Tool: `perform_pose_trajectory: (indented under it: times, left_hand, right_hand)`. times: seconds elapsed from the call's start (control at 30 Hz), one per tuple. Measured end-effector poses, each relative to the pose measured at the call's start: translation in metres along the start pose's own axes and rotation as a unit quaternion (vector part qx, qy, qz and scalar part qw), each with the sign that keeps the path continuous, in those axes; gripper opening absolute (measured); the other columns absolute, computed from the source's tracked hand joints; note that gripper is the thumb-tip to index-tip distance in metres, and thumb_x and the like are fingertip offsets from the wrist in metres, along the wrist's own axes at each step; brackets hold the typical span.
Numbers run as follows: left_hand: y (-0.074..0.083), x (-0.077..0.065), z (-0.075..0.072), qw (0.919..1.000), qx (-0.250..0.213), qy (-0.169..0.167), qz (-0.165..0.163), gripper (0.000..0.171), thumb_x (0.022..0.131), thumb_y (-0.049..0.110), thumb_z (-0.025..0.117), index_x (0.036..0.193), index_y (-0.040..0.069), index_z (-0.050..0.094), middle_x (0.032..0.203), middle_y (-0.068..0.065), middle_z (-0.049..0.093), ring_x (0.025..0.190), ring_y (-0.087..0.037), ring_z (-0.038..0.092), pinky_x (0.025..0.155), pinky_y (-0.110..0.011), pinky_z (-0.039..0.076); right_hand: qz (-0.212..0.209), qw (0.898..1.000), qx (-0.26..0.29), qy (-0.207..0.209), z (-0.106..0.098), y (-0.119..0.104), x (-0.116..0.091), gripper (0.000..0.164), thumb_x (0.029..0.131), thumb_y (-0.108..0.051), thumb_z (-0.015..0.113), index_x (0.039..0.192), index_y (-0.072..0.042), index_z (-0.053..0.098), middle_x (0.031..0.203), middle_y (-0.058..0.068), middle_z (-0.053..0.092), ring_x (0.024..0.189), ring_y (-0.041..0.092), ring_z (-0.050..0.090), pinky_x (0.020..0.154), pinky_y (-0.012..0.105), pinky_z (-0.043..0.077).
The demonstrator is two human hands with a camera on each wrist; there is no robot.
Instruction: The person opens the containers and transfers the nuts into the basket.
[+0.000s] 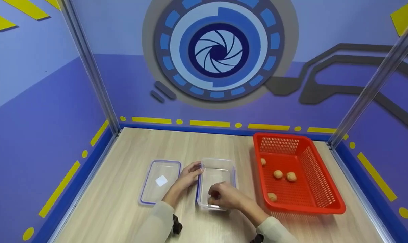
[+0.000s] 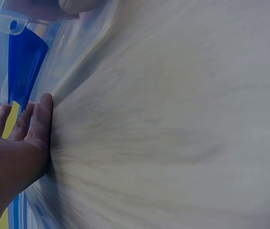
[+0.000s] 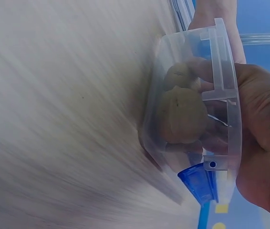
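A clear plastic food box point(image 1: 218, 165) with blue side latches stands lidless on the table. My left hand point(image 1: 189, 175) rests its fairly straight fingers against the box's left side, by the blue latch point(image 2: 25, 67). Inside the box's near end is my right hand point(image 1: 226, 195), its fingers curled down. Through the clear wall in the right wrist view, a larger walnut point(image 3: 182, 114) and a smaller-looking walnut point(image 3: 178, 75) lie close together low in the box. The right fingers hold round the walnuts there, partly hidden behind them.
The box's clear lid point(image 1: 153, 187), with a blue seal and a white label, lies left of the box. On the right, a red plastic basket point(image 1: 302, 211) holds several walnuts point(image 1: 291, 176). Blue printed walls point(image 1: 129, 84) enclose the wooden table point(image 1: 106, 199).
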State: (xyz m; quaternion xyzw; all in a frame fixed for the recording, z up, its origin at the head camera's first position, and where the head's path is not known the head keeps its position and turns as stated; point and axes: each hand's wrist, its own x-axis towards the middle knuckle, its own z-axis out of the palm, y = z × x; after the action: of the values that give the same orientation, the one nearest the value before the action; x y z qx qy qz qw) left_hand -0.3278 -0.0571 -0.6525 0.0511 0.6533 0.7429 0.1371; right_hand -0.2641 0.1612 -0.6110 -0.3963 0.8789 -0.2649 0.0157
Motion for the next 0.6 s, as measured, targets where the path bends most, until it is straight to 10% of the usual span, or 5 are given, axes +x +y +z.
perform_pose_trajectory:
  times: [0.6]
  left_hand:
    - [-0.0002, 0.0027, 0.0007, 1.0000, -0.001, 0.000, -0.006, 0.055, 0.105, 0.019, 0.066, 0.154, 0.000, 0.048, 0.156, -0.024, 0.051, 0.137, -0.041, 0.055, 0.100, -0.044, 0.056]
  right_hand:
    - [-0.042, 0.993, -0.039, 0.103, 0.0078, 0.0031, -0.0048, 0.019, 0.084, -0.007, 0.083, 0.100, -0.001, 0.074, 0.090, 0.006, 0.071, 0.085, 0.016, 0.067, 0.078, 0.029, 0.058]
